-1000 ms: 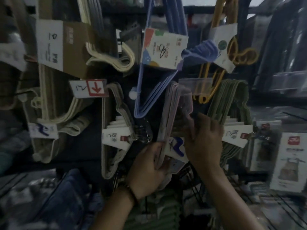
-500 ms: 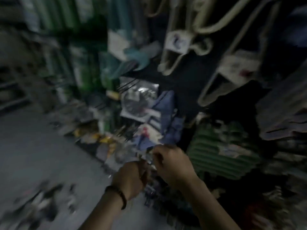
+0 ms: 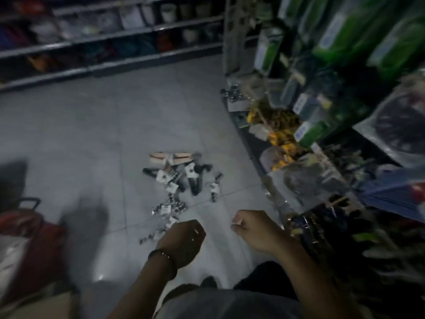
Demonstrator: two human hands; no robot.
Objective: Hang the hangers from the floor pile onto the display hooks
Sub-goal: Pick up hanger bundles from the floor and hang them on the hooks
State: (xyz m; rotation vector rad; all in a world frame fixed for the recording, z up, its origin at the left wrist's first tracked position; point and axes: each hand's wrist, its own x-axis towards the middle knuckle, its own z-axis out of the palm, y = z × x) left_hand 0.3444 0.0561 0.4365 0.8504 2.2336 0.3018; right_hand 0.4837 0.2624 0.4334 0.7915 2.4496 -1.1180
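Dim shop aisle, grey tiled floor (image 3: 110,134) across the middle of frame. The hanger pile (image 3: 179,178) lies dead centre on the tiles, just above both hands. Left hand (image 3: 184,240), lower centre: fingers tucked under and hidden, so its grip can't be told. Right hand (image 3: 253,229) beside it: a loose, empty fist. Shelves (image 3: 92,42) run upper left, packaged stock (image 3: 345,31) hangs at right, and there's a red bag (image 3: 30,238) lower left.

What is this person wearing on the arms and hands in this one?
No sleeves or gloves show on either arm. The left hand has a dark band round its wrist, with a small pale glint on it. The right hand and its wrist show no ring, watch or band.
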